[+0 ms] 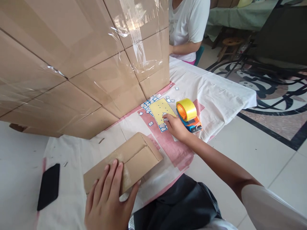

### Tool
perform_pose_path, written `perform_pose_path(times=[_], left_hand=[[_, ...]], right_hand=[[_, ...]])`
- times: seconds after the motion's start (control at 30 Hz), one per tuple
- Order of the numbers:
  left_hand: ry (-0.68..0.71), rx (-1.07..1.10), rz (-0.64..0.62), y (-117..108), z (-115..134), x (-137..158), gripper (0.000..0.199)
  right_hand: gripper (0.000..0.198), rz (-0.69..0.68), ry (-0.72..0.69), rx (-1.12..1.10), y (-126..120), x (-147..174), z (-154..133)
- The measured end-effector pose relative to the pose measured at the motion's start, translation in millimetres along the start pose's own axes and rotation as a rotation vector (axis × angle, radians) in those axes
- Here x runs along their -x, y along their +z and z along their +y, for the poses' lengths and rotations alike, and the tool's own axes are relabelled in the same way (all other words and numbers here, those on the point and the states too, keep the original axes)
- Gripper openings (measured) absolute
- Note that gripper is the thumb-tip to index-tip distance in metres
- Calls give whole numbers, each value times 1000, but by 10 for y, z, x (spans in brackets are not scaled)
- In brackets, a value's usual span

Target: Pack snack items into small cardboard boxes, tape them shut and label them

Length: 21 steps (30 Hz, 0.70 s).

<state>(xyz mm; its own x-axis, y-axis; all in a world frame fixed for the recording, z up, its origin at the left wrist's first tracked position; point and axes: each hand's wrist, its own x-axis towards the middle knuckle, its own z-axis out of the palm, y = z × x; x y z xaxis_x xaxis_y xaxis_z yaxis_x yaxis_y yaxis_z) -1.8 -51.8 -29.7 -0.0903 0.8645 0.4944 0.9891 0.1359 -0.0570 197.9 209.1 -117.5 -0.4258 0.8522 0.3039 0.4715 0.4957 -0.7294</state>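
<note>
A small closed cardboard box (144, 156) lies at a slant on the cloth-covered table. My left hand (109, 195) rests on it, fingers stretched over the top and thumb along the near edge. Farther right, my right hand (176, 126) is low over the yellow printed patch of the tablecloth (160, 110), its thumb and fingertips pressed together. Whether something small and pale is between them, I cannot make out. Just beyond that hand stands a blue and orange tape dispenser (193, 124) carrying a roll of yellow tape (187, 109).
A wall of taped cardboard boxes (100, 73) stands along the far left of the table. A black phone-like slab (49, 187) lies at left. Another person (188, 28) in a white shirt sits beyond the boxes. A wooden stool (231, 44) is on the floor behind.
</note>
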Motion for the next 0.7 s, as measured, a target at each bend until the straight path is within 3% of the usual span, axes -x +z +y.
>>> perform_pose_path(times=[0.1, 0.27, 0.43, 0.7], left_hand=[[18, 10, -15, 6, -54, 14, 76], [38, 37, -33, -31, -108, -5, 72], [36, 36, -72, -60, -135, 4, 73], [34, 18, -100, -51, -143, 16, 78]], right_hand=[[22, -13, -6, -213, -45, 38, -59], [5, -82, 136, -663, -23, 292, -348], [24, -185, 405, -1174, 195, 597, -614], [32, -212, 637, -1351, 300, 724, -691]])
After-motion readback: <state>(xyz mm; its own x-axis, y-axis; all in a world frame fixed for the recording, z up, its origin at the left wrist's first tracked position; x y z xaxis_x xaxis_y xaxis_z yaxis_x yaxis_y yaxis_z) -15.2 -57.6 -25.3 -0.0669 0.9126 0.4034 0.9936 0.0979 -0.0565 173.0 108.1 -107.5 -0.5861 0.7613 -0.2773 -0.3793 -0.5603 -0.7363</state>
